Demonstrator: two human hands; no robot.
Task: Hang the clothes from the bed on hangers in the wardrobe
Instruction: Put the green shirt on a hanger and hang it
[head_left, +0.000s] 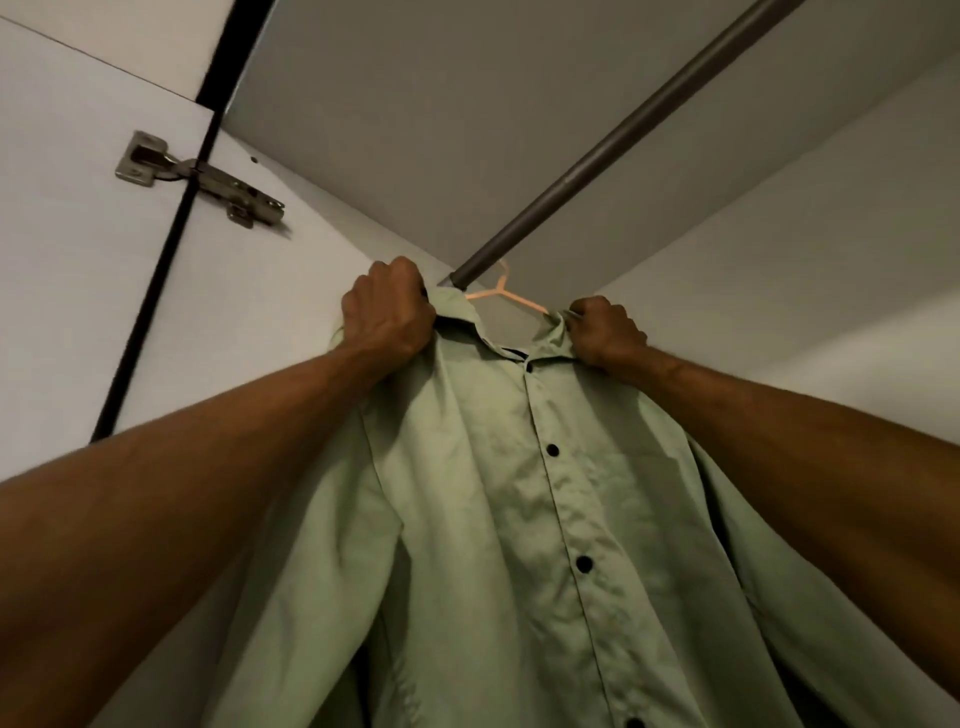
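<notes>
While shirt (519, 493) hangs between them, left hand (387, 312) grips collar, right hand (605, 330) grips shoulder.

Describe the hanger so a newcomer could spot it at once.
Follow the grey metal rail diagonally down to its lower end. There, between the left hand and right hand gripping the green shirt, sits the hanger: thin and peach-pink, unlike the grey rail or green shirt.
</notes>
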